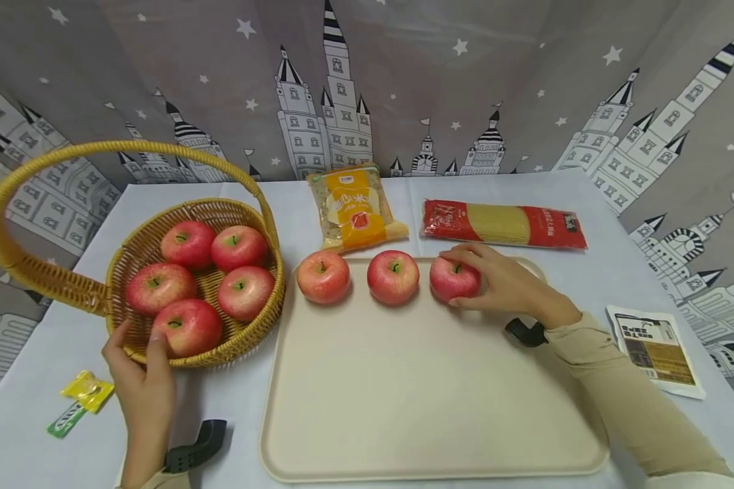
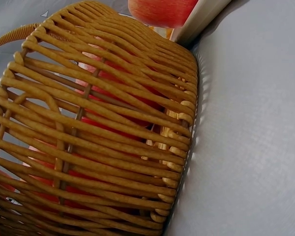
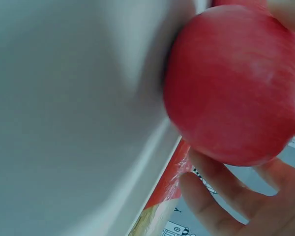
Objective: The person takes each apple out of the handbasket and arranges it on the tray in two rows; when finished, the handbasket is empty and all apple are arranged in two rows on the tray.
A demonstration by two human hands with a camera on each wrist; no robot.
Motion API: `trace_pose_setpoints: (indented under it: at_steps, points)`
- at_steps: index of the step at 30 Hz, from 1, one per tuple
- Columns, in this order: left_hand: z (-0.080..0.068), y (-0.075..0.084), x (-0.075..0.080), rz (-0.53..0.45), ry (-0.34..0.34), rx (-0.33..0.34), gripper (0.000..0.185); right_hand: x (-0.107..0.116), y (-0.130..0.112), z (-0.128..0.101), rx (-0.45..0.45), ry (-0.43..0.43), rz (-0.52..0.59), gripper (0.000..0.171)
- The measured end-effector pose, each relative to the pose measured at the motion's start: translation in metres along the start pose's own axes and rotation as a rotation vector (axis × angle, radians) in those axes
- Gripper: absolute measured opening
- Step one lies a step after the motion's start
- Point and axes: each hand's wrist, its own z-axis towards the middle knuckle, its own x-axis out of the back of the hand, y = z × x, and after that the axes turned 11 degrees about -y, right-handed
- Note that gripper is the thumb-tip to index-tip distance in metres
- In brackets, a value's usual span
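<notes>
A cream tray (image 1: 428, 407) lies in the middle of the table with three red apples in a row along its far edge. My right hand (image 1: 495, 282) curls round the rightmost apple (image 1: 451, 278), which fills the right wrist view (image 3: 236, 83). The other two apples (image 1: 393, 276) (image 1: 323, 276) stand free to its left. A wicker basket (image 1: 263, 305) at the left holds several red apples. My left hand (image 1: 141, 370) grips the basket's near rim, thumb over the edge beside the nearest apple (image 1: 188, 326). The basket's weave (image 2: 103, 128) fills the left wrist view.
Behind the tray lie a yellow snack bag (image 1: 355, 210) and a red pack of noodles (image 1: 504, 224). A printed sachet (image 1: 657, 346) lies at the right, small yellow and green wrappers (image 1: 82, 397) at the near left. A castle-print cloth hangs behind the table.
</notes>
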Motion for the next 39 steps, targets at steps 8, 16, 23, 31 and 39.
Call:
trace_pose_setpoints:
  at_steps: [8, 16, 23, 31, 39]
  points:
    - [-0.001, 0.001, 0.000, -0.002, 0.003, 0.003, 0.049, 0.002, -0.001, -0.003, -0.015, -0.007, -0.006, 0.086]
    - [-0.002, 0.002, 0.001, 0.008, 0.009, 0.014, 0.048, 0.017, -0.039, 0.021, 0.085, 0.109, 0.015, 0.076]
    - [-0.001, 0.003, 0.000, -0.002, -0.005, 0.011, 0.049, 0.014, -0.094, 0.066, 0.297, 0.135, 0.040, 0.069]
    - [-0.001, 0.003, 0.001, 0.002, 0.010, -0.011, 0.048, -0.016, -0.168, 0.125, 0.418, 0.091, 0.026, 0.067]
    - [-0.001, 0.003, 0.001, 0.014, 0.006, -0.004, 0.049, -0.047, -0.217, 0.163, 0.308, 0.053, -0.141, 0.089]
